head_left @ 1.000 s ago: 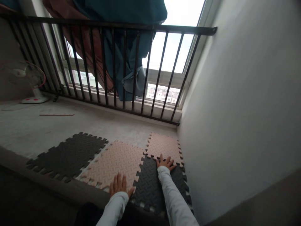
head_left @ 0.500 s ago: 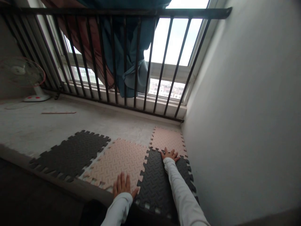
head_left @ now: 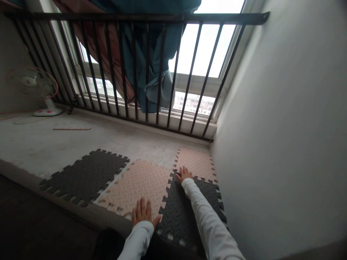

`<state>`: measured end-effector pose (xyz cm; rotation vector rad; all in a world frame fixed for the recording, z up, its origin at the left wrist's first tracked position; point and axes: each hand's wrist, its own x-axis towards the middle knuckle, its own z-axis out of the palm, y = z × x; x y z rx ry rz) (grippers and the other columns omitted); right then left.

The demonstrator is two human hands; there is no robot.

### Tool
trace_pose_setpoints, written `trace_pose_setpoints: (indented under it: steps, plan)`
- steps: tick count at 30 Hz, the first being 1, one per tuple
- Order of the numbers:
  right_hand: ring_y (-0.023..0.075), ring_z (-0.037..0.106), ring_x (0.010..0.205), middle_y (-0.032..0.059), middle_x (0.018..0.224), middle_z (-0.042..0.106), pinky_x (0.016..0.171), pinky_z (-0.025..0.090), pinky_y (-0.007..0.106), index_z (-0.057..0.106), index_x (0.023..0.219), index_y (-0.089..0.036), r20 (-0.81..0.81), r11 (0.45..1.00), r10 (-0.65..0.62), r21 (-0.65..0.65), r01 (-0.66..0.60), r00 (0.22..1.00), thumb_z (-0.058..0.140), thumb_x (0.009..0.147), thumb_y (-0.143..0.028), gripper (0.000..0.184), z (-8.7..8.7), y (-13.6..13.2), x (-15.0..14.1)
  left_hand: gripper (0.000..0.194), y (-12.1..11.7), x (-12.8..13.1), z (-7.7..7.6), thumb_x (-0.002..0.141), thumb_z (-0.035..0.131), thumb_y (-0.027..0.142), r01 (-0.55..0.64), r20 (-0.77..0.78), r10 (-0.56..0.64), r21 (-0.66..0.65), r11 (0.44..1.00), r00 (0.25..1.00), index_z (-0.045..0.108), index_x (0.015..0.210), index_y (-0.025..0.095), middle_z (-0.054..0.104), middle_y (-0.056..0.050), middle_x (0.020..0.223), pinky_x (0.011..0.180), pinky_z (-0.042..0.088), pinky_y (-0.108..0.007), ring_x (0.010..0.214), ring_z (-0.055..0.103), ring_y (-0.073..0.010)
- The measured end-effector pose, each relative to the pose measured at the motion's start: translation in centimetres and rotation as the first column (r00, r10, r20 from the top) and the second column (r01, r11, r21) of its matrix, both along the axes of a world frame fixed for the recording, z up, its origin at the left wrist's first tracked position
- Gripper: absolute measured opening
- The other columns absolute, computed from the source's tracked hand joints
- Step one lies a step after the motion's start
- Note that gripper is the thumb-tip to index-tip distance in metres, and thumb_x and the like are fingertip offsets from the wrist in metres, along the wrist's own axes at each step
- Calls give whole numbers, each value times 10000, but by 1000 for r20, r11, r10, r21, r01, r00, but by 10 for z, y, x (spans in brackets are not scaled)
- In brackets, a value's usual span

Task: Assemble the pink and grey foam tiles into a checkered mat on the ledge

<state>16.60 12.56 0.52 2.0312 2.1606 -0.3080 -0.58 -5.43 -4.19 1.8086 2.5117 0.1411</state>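
My left hand [head_left: 143,213] lies flat with fingers apart on the near right corner of a beige foam mat tile [head_left: 135,184]. Beside it is a black foam mat tile [head_left: 176,213], its toothed edge meeting the beige one. My right hand [head_left: 185,174] rests, fingers stretched, across the seam between this black tile's far left corner and a second beige tile [head_left: 195,160] behind it. My forearm covers part of the black tile. Another black tile [head_left: 89,177] lies to the left, with a narrow gap between it and the first beige tile.
A black metal railing [head_left: 146,122] runs before the window, with blue and pink curtains [head_left: 141,65] behind it. A white wall [head_left: 279,126] rises at right. Back left stand a fan [head_left: 35,86] and, nearer, a thin reddish strip [head_left: 72,129]. The ledge edge [head_left: 16,168] drops off in front.
My right hand has slid left along the seam, toward the black tile's far left corner. My left hand stays put on the beige tile. The view has shifted slightly.
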Motion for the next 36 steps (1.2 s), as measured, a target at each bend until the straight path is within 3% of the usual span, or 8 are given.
trace_pose_setpoints:
  steps: [9,14,18,21,25,27,31,36]
  plan:
    - [195,110,1258,83,1390,155,1000,-14,442,184,1314,-169,-19,999,33,7,-32,999,133,795,-521,629,-3,3,-26,680,0,0,-3,648,467,500,13,43,-14,16,1000,999,381,1229,159,261,-112,1354,1010,96,-437,1255,163,-267]
    - [179,128,1255,55,1394,148,998,131,384,197,1310,-171,-45,1000,4,-15,-4,999,208,762,-582,685,-3,10,-24,669,0,0,-6,641,472,515,6,6,-7,41,999,1000,401,1217,184,288,-93,1342,1013,97,-431,1248,195,-254]
    - [211,107,1259,121,1397,82,991,109,421,88,1328,-132,-30,985,-137,98,139,990,160,799,-523,662,-2,5,4,667,1,1,-8,636,473,515,2,0,-2,47,999,1000,406,1213,186,294,-90,1340,1016,88,-429,1248,198,-251]
    - [267,97,1253,166,1388,82,978,72,475,99,1327,-127,15,913,-353,227,340,936,189,785,-550,694,-6,-7,38,674,1,1,-4,634,478,502,1,33,-2,20,1000,999,394,1219,178,275,-100,1348,1020,81,-430,1252,184,-255]
    - [249,161,1242,148,1372,179,976,124,423,213,1308,-150,26,920,-369,156,360,929,233,763,-577,693,-15,-20,77,684,1,2,4,636,486,473,5,91,-6,3,1000,996,374,1231,155,251,-121,1351,1021,75,-437,1254,168,-270]
    - [273,189,1229,189,1355,197,967,121,433,207,1308,-122,37,887,-424,216,407,905,246,758,-574,713,-17,-23,91,687,0,1,8,636,485,467,8,114,-9,1,1000,993,366,1234,151,239,-122,1354,1020,69,-443,1257,154,-274]
    - [315,232,1202,216,1308,280,946,133,438,301,1272,-118,59,859,-481,231,457,875,329,714,-592,733,-19,-20,101,726,-1,1,11,622,478,491,1,190,7,-42,999,982,339,1247,149,199,-120,1366,1021,58,-442,1265,113,-271]
    - [288,262,1191,182,1301,310,918,178,440,336,1254,-152,-46,852,-447,282,440,894,285,734,-552,658,-24,-13,85,809,5,-1,22,586,512,504,69,259,-37,-115,991,965,291,1273,138,159,-145,1381,1000,69,-501,1261,93,-313]
